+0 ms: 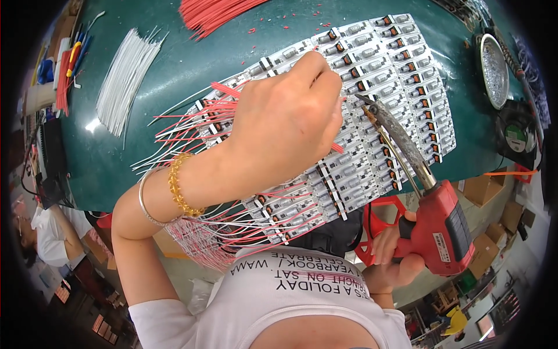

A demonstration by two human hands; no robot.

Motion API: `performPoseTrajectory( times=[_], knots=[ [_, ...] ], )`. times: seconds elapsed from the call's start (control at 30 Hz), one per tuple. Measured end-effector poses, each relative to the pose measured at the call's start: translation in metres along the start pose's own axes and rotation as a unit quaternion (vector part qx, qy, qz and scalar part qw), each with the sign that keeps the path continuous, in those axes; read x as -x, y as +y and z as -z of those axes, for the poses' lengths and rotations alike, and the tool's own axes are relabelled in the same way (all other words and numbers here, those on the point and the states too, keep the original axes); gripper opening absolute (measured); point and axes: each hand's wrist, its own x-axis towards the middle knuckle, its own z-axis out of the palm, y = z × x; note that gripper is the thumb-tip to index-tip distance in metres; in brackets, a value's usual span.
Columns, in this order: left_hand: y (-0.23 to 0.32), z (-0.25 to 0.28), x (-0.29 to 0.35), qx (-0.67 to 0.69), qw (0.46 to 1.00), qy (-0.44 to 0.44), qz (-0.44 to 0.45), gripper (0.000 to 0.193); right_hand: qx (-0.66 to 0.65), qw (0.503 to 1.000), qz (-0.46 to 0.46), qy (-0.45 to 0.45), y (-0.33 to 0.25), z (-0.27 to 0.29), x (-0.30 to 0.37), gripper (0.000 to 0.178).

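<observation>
Two hands are at work. The left hand (285,119) is closed around one bunch of red wire (225,89), whose ends poke out on two sides of the fist, above the boards (401,70). The right hand (392,262) is clamped on one red gun (439,232), its tip near the left fingers; whether it touches a board I cannot tell. The left wrist wears two bracelets, one of yellow beads (177,183) and one plain band (144,200).

The boards lie in many rows on one green table (174,64), with red and white leads, too many to count, along their left side. Beyond are one red pile (215,14), one white pile (131,75) and, to the right, one dish (494,70).
</observation>
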Motion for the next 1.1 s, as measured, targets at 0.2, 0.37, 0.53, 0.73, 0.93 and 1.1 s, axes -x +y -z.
performPoseTrajectory(
  times=[0.2, 0.37, 0.53, 0.73, 0.93, 1.1],
  knots=[
    [0.001, 0.0, -0.002, 0.047, 0.999, 0.02, -0.012, 0.01, 0.001, 1.0, 0.016, -0.003, 0.0, 0.002, -0.002, 0.089],
    [0.006, 0.007, 0.002, 0.091, 0.995, -0.024, 0.019, 0.009, -0.026, 0.999, 0.017, -0.008, -0.004, 0.004, 0.0, 0.094],
    [0.007, 0.002, 0.003, 0.062, 0.998, -0.016, 0.011, 0.009, -0.017, 0.999, 0.01, -0.041, -0.001, 0.011, 0.002, 0.092],
    [0.006, -0.005, 0.005, 0.009, 1.0, -0.004, -0.021, 0.01, 0.022, 0.999, 0.029, -0.015, 0.007, 0.017, 0.01, 0.081],
    [0.005, -0.008, 0.006, -0.012, 0.999, 0.007, -0.044, 0.011, -0.008, 1.0, -0.011, -0.006, 0.007, 0.015, 0.015, 0.072],
    [0.005, -0.008, 0.005, -0.014, 0.998, 0.013, -0.054, 0.01, 0.045, 0.997, 0.05, -0.032, 0.006, 0.02, 0.009, 0.077]
  ],
)
